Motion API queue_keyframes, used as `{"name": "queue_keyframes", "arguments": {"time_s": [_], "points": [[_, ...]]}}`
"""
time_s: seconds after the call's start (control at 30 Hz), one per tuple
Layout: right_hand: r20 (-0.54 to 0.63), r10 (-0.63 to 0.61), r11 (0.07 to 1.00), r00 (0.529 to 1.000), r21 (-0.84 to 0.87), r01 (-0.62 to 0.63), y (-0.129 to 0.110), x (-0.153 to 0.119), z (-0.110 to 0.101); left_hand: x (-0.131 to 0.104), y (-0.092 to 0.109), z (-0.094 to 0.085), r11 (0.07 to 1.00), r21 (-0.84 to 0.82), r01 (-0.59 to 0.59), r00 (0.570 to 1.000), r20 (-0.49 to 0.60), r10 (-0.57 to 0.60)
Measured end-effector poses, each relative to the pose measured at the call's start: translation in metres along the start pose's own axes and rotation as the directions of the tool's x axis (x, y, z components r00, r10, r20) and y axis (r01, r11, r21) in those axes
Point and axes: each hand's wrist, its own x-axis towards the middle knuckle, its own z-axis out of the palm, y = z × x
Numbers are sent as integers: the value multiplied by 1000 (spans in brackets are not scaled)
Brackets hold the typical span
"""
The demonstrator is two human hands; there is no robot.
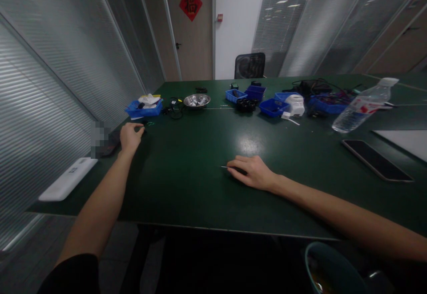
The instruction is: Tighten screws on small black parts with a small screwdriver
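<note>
My left hand (pixel 131 138) is over the left side of the green table, thumb and forefinger pinched together. Whatever lies between those fingertips is too small and dark to make out. Just beyond them are small green bits (pixel 151 123) on the tabletop. My right hand (pixel 252 171) rests low near the table's middle, its fingers closed around a thin, pale rod (pixel 224 167). Only the rod's tip sticks out to the left; the remainder is hidden by the fingers.
Along the back are a blue basket (pixel 147 110), a metal bowl (pixel 197 101), several blue trays (pixel 272 107) and cables. On the right lie a tilted water bottle (pixel 362 107) and a phone (pixel 376 159). A white case (pixel 69 179) sits at the left edge; a bin (pixel 333 267) stands below.
</note>
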Motion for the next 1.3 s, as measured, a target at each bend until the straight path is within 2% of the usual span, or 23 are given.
{"name": "queue_keyframes", "arguments": {"time_s": [0.07, 0.23, 0.33, 0.5, 0.9, 1.1, 1.3], "points": [[-1, -5, 1000, 1000, -1, 5, 0, 0, 0, 0, -2, 5, 1000, 11, 5, 1000, -3, -5], [2, -7, 1000, 1000, -3, 7, 0, 0, 0, -1, -9, 15, 990, -28, 140, 987, 81, -137], [4, -1, 1000, 1000, -5, 1, 0, 0, 0, 0, -11, 18, 984, -62, 170, 983, 88, -164], [0, -3, 1000, 1000, -7, 3, 0, 0, 0, 2, -11, 17, 963, -133, 234, 971, 85, -224], [-4, -10, 1000, 1000, -12, 10, 0, 0, 0, 5, -21, 15, 862, -245, 444, 896, 128, -425], [10, -5, 1000, 1000, -7, 5, 0, 0, 0, 7, -20, 18, 821, -309, 481, 876, 118, -468], [2, -12, 999, 1000, -41, 12, 2, -1, 2, 8, -17, 20, 829, -276, 486, 873, 110, -475]]}}
